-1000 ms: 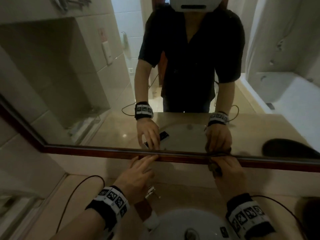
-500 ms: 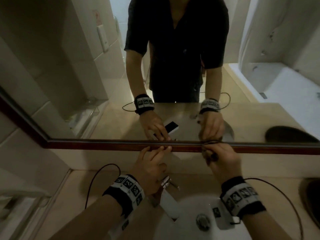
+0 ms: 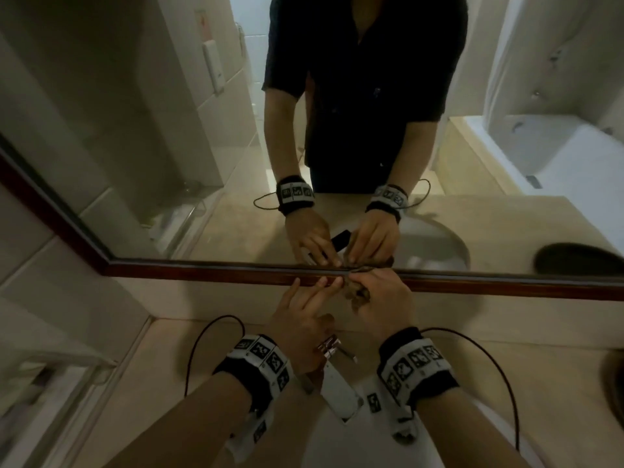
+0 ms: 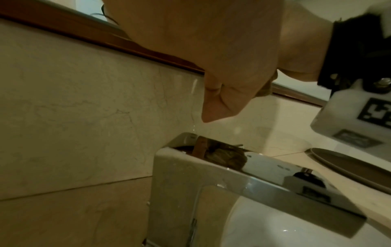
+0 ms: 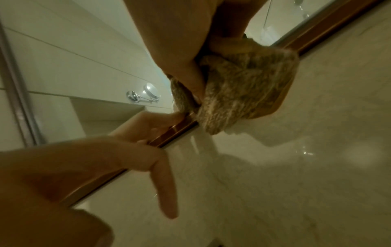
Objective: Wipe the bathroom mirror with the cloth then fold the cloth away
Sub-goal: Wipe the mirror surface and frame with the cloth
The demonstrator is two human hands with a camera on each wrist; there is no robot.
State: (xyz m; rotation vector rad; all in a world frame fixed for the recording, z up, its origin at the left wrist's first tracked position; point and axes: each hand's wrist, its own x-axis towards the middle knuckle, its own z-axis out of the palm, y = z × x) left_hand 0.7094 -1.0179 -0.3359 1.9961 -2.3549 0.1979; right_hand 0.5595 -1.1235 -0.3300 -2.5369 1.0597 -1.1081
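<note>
The mirror (image 3: 169,130) has a brown wooden frame (image 3: 202,270) along its lower edge. My right hand (image 3: 371,288) grips a bunched brownish cloth (image 3: 358,295) and holds it against that frame; the right wrist view shows the cloth (image 5: 243,93) wadded under the curled fingers. My left hand (image 3: 314,292) is right beside it, with straight fingers (image 3: 326,285) resting on the frame and holding nothing. From the left wrist camera I see my left palm (image 4: 211,50) with the thumb pointing down, and a sliver of cloth (image 4: 266,88) behind it.
A chrome faucet (image 3: 334,376) stands under my hands above the white basin (image 3: 337,440). Beige counter (image 3: 135,383) spreads to the left, and a dark dish (image 3: 613,383) sits at the right edge. Cables trail from both wristbands.
My right hand has slid the cloth left along the lower frame until it sits next to the left hand. The head view has tipped lower and closer.
</note>
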